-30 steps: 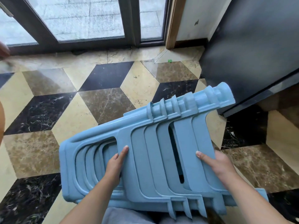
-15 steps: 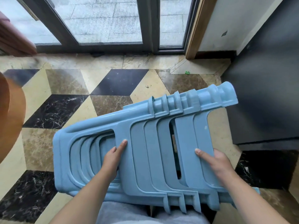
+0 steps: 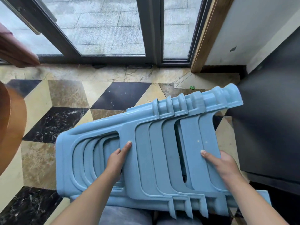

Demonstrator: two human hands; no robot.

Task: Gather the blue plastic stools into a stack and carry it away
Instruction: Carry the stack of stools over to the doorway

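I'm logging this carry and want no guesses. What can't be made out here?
Head view only:
- Left hand: fingers reach through the stack of stools opening; their grip is hidden.
- Right hand: fingers hidden behind a stool leg.
- Exact stool count: nested legs overlap.
- Brown wooden thing: cut off by the left edge.
- Green speck on the floor: too small.

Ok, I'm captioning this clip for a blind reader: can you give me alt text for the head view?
Two bare hands carry a nested stack of blue stools tipped on its side, the left hand gripping through a side opening and the right hand holding a leg. Below is a diamond-patterned marble floor, with glass doors ahead and a dark cabinet at right.
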